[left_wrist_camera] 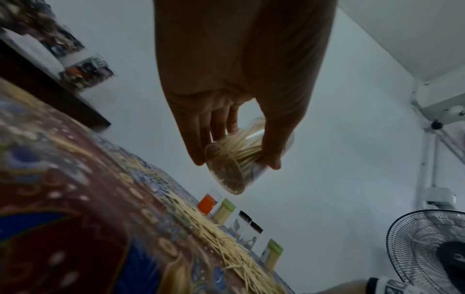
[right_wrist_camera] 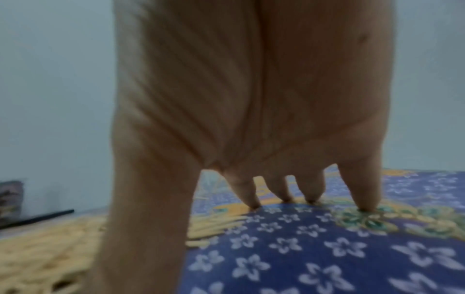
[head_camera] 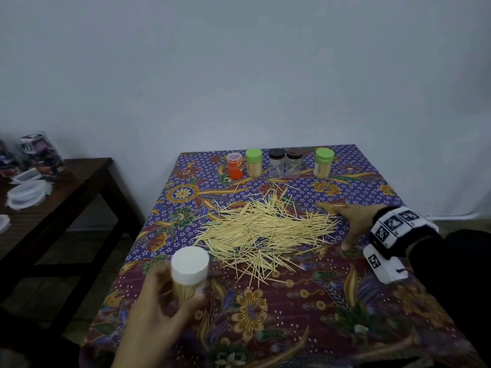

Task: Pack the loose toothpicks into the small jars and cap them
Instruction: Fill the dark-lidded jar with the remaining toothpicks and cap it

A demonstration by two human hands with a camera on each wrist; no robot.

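The left hand [head_camera: 156, 309] grips a clear jar with a white cap [head_camera: 189, 272], fingers on one side and thumb on the other, and holds it clear above the near left part of the patterned tablecloth [head_camera: 305, 301]; the left wrist view shows the jar [left_wrist_camera: 234, 159] from below, packed full of toothpicks, its round base turned toward the camera. The right hand [head_camera: 353, 221] is spread, fingers straight and apart, with the fingertips [right_wrist_camera: 254, 204] pressed down on the cloth at the right edge of the pile of loose toothpicks [head_camera: 265, 229], and it holds nothing; in the right wrist view the thumb stands beside the toothpicks [right_wrist_camera: 45, 254], though that picture is blurred. A white band with black square markers [head_camera: 393, 229] sits on the right wrist over a dark sleeve [head_camera: 457, 274]. The pile lies in the middle of the table, between the two hands, with stray sticks scattered out toward the far side. Along the far edge stands a row of jars: an orange jar with a clear cap [head_camera: 235, 166], a green-capped jar [head_camera: 254, 163] full of toothpicks, two dark-capped clear jars [head_camera: 285, 163] side by side with only a few sticks inside, and a second green-capped jar [head_camera: 324, 163], also filled. To the left a dark wooden side table [head_camera: 74, 181] carries plastic containers [head_camera: 26, 192]. A standing fan [left_wrist_camera: 427, 248] shows in the left wrist view.
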